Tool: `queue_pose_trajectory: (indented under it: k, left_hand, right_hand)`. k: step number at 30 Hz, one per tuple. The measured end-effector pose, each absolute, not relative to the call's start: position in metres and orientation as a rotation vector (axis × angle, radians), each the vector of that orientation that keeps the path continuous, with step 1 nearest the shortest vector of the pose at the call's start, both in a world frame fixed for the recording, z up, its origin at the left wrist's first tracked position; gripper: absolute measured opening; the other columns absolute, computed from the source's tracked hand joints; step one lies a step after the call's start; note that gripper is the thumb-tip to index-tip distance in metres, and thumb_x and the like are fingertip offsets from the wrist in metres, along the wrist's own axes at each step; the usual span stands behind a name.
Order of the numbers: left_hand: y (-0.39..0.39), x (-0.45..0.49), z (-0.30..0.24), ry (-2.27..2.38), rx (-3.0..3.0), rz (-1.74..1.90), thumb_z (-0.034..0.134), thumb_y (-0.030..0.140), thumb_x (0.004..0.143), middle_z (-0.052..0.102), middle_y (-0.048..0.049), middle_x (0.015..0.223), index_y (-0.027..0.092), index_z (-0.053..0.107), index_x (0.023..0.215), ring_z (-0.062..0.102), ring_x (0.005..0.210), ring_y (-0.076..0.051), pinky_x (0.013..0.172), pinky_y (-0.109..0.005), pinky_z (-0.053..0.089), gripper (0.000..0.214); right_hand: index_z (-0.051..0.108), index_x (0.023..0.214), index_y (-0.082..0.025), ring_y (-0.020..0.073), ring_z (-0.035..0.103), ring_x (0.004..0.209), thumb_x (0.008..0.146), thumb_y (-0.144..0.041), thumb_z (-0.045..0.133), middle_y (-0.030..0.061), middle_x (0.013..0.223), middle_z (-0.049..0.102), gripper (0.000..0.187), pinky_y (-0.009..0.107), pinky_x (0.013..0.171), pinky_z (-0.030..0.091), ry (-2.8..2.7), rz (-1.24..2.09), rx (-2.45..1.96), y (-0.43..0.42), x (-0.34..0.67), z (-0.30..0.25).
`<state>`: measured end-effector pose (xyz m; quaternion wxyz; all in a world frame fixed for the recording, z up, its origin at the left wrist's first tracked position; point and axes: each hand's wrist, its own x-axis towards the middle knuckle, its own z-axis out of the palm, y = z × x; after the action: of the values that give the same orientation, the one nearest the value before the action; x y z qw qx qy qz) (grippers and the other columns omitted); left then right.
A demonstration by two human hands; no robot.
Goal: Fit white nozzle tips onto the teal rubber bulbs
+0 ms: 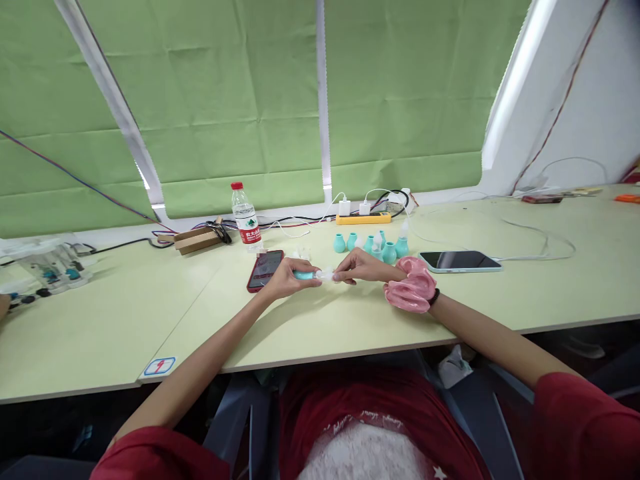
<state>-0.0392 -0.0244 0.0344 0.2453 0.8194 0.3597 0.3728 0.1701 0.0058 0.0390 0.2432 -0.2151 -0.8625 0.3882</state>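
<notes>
Left hand (290, 277): clamped on a teal piece (303, 275)
Right hand (367, 265): pinches a pale tip (329, 275)
Tipped bulbs (402, 248): some, before the power strip (377, 219)
Bare bulbs (339, 244): others there, apparently unfinished

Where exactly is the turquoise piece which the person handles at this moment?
In the head view, the turquoise piece is near the centre, held in the left hand, right of the red-cased phone and left of the turquoise bulbs.

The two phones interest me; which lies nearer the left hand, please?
The red-cased phone, beside the left hand; the pale-blue phone lies beyond the right forearm.
</notes>
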Motion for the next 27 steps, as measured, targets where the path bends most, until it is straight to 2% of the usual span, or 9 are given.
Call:
queue_pose_trajectory:
  k: [7, 11, 14, 16, 20, 22, 24, 27]
  left_hand:
    - [-0.022, -0.041, 0.033, 0.934, 2.299, 1.032, 0.064, 0.035, 0.060, 0.062, -0.0058, 0.067, 0.014, 0.069, 0.078, 0.051, 0.058, -0.014, 0.055, -0.024, 0.038, 0.028]
    - [-0.020, -0.038, 0.028, 1.123, 2.216, 1.221, 0.062, 0.036, 0.061, 0.064, -0.0043, 0.071, 0.014, 0.068, 0.081, 0.052, 0.060, -0.014, 0.053, -0.022, 0.038, 0.029]
    - [-0.016, -0.034, 0.024, 1.249, 2.253, 1.215, 0.058, 0.037, 0.064, 0.063, -0.0016, 0.066, 0.014, 0.067, 0.080, 0.052, 0.059, -0.014, 0.052, -0.021, 0.037, 0.030]
    - [-0.009, -0.032, 0.026, 1.240, 2.320, 1.169, 0.055, 0.037, 0.066, 0.062, -0.0003, 0.063, 0.013, 0.067, 0.077, 0.053, 0.058, -0.014, 0.052, -0.020, 0.037, 0.029]
    - [0.025, -0.028, 0.039, 1.281, 2.179, 1.402, 0.056, 0.039, 0.063, 0.063, -0.0028, 0.071, 0.012, 0.064, 0.077, 0.056, 0.064, -0.015, 0.057, -0.021, 0.040, 0.031]
    - [0.050, -0.025, 0.045, 1.362, 2.075, 1.468, 0.059, 0.038, 0.060, 0.063, -0.0046, 0.071, 0.011, 0.062, 0.080, 0.056, 0.061, -0.014, 0.056, -0.022, 0.041, 0.034]
    - [0.075, -0.020, 0.046, 1.527, 1.999, 1.415, 0.061, 0.035, 0.058, 0.060, -0.0029, 0.060, 0.011, 0.059, 0.085, 0.053, 0.054, -0.013, 0.053, -0.022, 0.040, 0.037]
    - [0.103, -0.012, 0.039, 1.627, 2.043, 1.229, 0.058, 0.030, 0.060, 0.058, -0.0015, 0.060, 0.012, 0.057, 0.081, 0.053, 0.054, -0.012, 0.053, -0.022, 0.041, 0.027]
  right_hand:
    - [0.064, 0.065, -0.008, 0.0045, 0.037, 0.041, 0.063, -0.035, 0.061, -0.0030, 0.043, 0.046, 0.027, 0.021, 0.043, 0.031, -2.216, 1.246, -0.606, 0.007, 0.168, 0.034]
    - [0.061, 0.062, -0.008, 0.0046, 0.039, 0.040, 0.062, -0.038, 0.061, -0.0025, 0.045, 0.047, 0.030, 0.021, 0.042, 0.032, -1.922, 1.203, -0.667, 0.011, 0.158, 0.027]
    - [0.061, 0.065, -0.008, 0.0053, 0.041, 0.041, 0.064, -0.040, 0.059, -0.0003, 0.049, 0.051, 0.032, 0.020, 0.041, 0.034, -1.787, 1.046, -0.743, 0.013, 0.150, 0.022]
    - [0.062, 0.076, -0.008, 0.0066, 0.044, 0.044, 0.067, -0.040, 0.056, 0.0019, 0.054, 0.055, 0.033, 0.022, 0.044, 0.038, -1.788, 0.943, -0.777, 0.013, 0.147, 0.019]
    - [0.061, 0.087, -0.010, 0.0104, 0.051, 0.056, 0.071, -0.032, 0.052, 0.0053, 0.069, 0.060, 0.029, 0.024, 0.053, 0.044, -1.916, 0.574, -0.819, 0.011, 0.145, 0.012]
    - [0.061, 0.087, -0.012, 0.0129, 0.053, 0.067, 0.072, -0.027, 0.051, 0.0067, 0.078, 0.059, 0.024, 0.027, 0.062, 0.045, -2.072, 0.329, -0.825, 0.010, 0.145, 0.006]
    - [0.060, 0.091, -0.013, 0.0167, 0.052, 0.080, 0.072, -0.024, 0.052, 0.0084, 0.089, 0.057, 0.024, 0.033, 0.076, 0.043, -2.221, 0.107, -0.818, 0.010, 0.143, -0.001]
    - [0.058, 0.097, -0.015, 0.0226, 0.043, 0.098, 0.072, -0.023, 0.052, 0.0106, 0.105, 0.050, 0.027, 0.039, 0.085, 0.037, -2.346, -0.091, -0.828, 0.011, 0.140, -0.010]
